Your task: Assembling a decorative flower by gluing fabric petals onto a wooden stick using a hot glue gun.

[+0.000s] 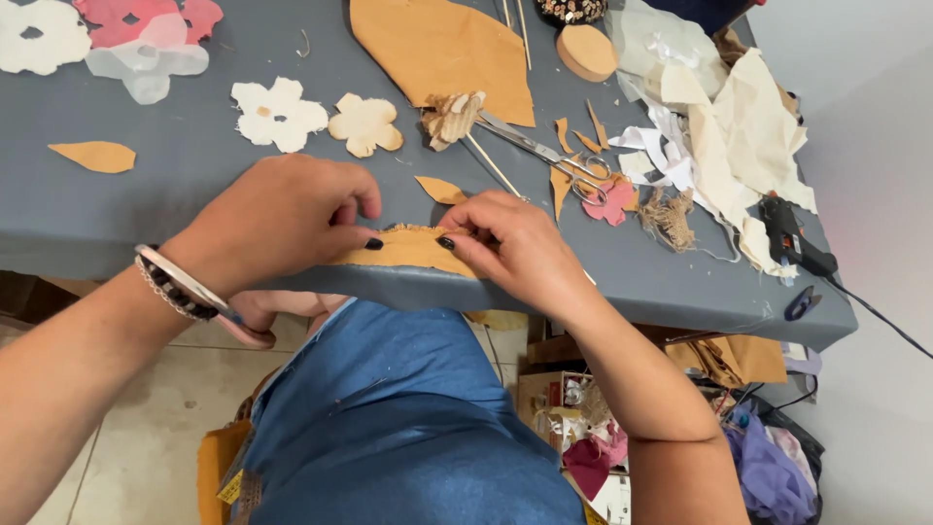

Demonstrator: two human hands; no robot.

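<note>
Both hands work a small mustard-tan fabric piece (pixel 408 251) lying at the near edge of the grey table (pixel 175 185). My left hand (pixel 277 219) pinches its left end with thumb and forefinger; bracelets circle that wrist. My right hand (pixel 510 243) presses and pinches its right end with dark-nailed fingers. The fabric's frayed top edge shows between the two hands.
Silver scissors (pixel 544 156) lie just beyond my right hand, beside a thin wooden stick (pixel 491 165). Cream fabric flowers (pixel 364 124), tan leaf cutouts (pixel 94 156), a large tan sheet (pixel 442 49), cream scraps (pixel 739 136) and a black glue gun (pixel 792 238) crowd the table. Boxes of scraps sit on the floor at right.
</note>
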